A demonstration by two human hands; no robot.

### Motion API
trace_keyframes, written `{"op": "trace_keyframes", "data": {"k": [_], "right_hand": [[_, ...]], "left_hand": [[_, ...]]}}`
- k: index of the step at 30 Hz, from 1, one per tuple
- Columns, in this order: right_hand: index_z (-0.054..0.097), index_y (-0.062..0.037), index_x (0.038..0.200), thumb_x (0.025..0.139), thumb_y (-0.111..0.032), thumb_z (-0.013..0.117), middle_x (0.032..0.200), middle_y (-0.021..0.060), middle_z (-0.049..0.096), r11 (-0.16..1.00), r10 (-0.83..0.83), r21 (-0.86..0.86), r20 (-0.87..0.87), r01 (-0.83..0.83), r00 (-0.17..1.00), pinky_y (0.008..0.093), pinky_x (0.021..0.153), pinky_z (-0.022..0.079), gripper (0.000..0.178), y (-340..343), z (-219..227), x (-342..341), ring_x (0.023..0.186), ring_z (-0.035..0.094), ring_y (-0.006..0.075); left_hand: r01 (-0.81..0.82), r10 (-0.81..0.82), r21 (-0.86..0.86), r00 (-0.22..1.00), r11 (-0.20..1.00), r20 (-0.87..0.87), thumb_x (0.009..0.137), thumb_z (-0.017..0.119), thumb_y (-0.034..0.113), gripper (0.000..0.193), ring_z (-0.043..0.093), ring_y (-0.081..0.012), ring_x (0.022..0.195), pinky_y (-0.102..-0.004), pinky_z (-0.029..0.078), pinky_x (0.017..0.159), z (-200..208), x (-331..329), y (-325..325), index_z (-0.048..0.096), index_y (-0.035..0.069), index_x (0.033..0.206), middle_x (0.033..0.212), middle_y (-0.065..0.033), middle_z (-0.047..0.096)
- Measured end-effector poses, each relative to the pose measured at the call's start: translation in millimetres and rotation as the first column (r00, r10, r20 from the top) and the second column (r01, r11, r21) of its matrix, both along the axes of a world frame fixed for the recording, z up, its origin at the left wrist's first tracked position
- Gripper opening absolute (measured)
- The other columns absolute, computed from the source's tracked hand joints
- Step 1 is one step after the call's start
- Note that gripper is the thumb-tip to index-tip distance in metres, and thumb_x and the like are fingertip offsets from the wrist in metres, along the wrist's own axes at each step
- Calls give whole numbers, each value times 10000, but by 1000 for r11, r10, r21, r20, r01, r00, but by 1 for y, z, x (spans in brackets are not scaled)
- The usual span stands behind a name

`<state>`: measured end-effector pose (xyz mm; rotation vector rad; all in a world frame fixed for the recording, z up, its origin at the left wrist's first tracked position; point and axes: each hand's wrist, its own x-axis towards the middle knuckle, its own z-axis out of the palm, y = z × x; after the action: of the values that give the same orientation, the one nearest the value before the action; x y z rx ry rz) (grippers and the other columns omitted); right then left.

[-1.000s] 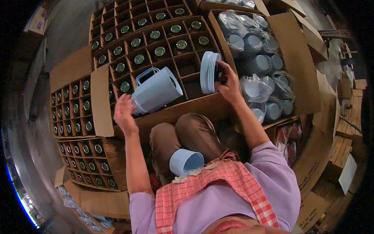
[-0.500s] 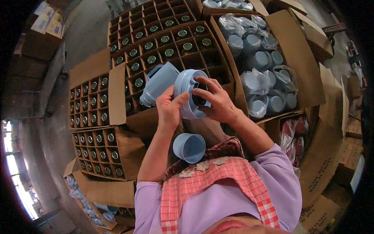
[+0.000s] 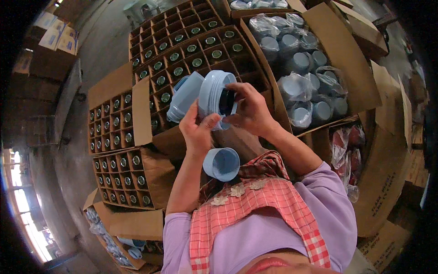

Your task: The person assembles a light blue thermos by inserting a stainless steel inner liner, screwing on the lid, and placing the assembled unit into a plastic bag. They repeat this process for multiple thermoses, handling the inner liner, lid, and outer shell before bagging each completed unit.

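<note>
A light blue plastic flask shell (image 3: 187,97) with a side handle lies tilted in front of me, its wide threaded collar (image 3: 209,93) turned to the right. My left hand (image 3: 196,131) is closed round the lower side of the collar, thumb on its near side. My right hand (image 3: 253,112) has its fingers curled at the right rim of the collar, beside a dark round opening (image 3: 226,101). Whether those fingers also pinch a part inside is hidden. Below, a light blue cup (image 3: 221,164) rests on my lap, its open end toward me.
Divided cartons (image 3: 200,34) with silvery round-topped bottles stand ahead and to the left (image 3: 118,178). At the right, an open carton (image 3: 342,59) holds light blue cups in clear bags. Red bagged pieces (image 3: 346,150) sit below it. Cardboard flaps (image 3: 141,112) stick out near my arms.
My right fingers have drawn back from inside the opening to its right rim. The collar has turned slightly to the right, and my left hand still grips it.
</note>
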<state>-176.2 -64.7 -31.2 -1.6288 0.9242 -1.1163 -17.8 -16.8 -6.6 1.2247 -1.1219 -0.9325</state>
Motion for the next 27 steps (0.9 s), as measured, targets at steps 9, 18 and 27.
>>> {"op": "trace_keyframes", "data": {"k": [9,18,27], "right_hand": [[417,-48,1223,710,-168,683,1032,95,542,838,-36,504,433,-209,901,288,702,467,590,2,-7,1,832,558,192],[372,-59,1255,642,-126,732,1119,138,493,843,-147,-531,-383,-86,912,270,801,442,714,4,4,-2,933,533,188],[399,-60,1237,677,-144,702,1049,132,520,922,55,371,168,-114,984,295,709,463,642,4,0,3,895,546,196]], "left_hand": [[31,-32,-112,999,993,-3,664,751,108,523,537,-116,859,-248,431,780,1,-1,1,515,-41,1106,972,-53,586],[12,2,60,972,998,-237,672,731,70,439,543,-104,795,-236,453,731,5,4,-3,547,-33,1057,929,-52,593],[-48,47,38,999,998,21,675,721,87,391,543,-107,768,-244,456,698,11,0,-4,557,-25,1013,877,-57,595]]}}
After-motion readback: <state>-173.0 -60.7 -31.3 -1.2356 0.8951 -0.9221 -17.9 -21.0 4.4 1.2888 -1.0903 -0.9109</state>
